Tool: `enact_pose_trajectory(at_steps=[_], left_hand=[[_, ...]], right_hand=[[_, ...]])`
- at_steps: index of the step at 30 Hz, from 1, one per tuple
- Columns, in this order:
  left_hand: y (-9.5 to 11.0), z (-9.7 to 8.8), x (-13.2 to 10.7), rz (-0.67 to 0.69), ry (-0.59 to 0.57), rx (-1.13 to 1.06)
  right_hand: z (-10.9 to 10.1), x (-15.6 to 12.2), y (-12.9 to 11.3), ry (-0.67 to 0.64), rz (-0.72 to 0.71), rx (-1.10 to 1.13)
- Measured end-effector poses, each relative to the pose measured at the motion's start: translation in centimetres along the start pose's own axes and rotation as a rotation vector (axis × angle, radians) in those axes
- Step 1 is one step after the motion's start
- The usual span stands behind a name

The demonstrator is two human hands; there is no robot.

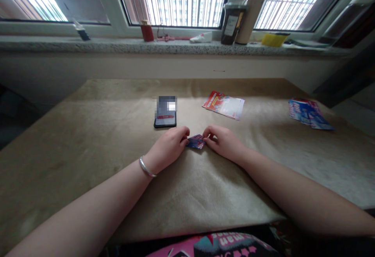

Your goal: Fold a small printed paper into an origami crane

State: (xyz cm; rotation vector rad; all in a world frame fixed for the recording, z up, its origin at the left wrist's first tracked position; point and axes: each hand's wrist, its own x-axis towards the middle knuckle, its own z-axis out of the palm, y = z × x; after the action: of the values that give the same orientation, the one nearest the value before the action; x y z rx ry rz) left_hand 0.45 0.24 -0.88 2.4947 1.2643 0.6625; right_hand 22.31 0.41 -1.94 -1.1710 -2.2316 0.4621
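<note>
One broad table (pixel 58 143) is filling most of the view, its tan covering showing a dull sheen. Several windows (pixel 181 7) are spanning the top, with railings showing through the glass. A speckled sill (pixel 117 47) is running below them. Two bare forearms are reaching in from the lower corners, well apart at the elbows and converging toward the middle.

Some blue packets (pixel 307 112) are lying overlapped near the table's right side. A red-and-white printed packet (pixel 227 105) is lying flat beyond the right hand (pixel 224 141), and well apart from the blue ones. The left hand (pixel 168 145) is facing the right across a narrow gap, the two not touching each other. On the sill, a dark jar (pixel 231 25) with a pale label is standing upright. A black-edged phone (pixel 165 118) is resting just beyond the left hand, part of its screen being blurred out. A red bottle (pixel 147 31) is standing on the sill, to the left of the jar. A silver bracelet (pixel 146 168) is circling the left wrist.

Smallest, a blue-and-red printed piece (pixel 195 141) is sitting between the hands, near the table's middle; the left fingers are pinching one end and the right fingers are gripping the other.
</note>
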Motion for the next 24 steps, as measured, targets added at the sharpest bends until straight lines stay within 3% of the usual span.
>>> enact_pose_trajectory(at_steps=[6, 12, 18, 24], left_hand=[[-0.4, 0.3, 0.2, -0.069, -0.03, -0.276], [-0.4, -0.2, 0.5, -0.125, -0.002, -0.501], [-0.5, -0.2, 0.3, -0.016, -0.003, -0.32], [-0.8, 0.5, 0.2, 0.113, 0.01, -0.046]], right_hand=[[-0.5, 0.0, 0.1, -0.051, -0.172, 0.178], [-0.2, -0.2, 0.3, 0.028, 0.029, 0.146], [0.2, 0.0, 0.6, 0.006, 0.158, 0.203], [0.3, 0.2, 1.0, 0.066, -0.073, -0.053]])
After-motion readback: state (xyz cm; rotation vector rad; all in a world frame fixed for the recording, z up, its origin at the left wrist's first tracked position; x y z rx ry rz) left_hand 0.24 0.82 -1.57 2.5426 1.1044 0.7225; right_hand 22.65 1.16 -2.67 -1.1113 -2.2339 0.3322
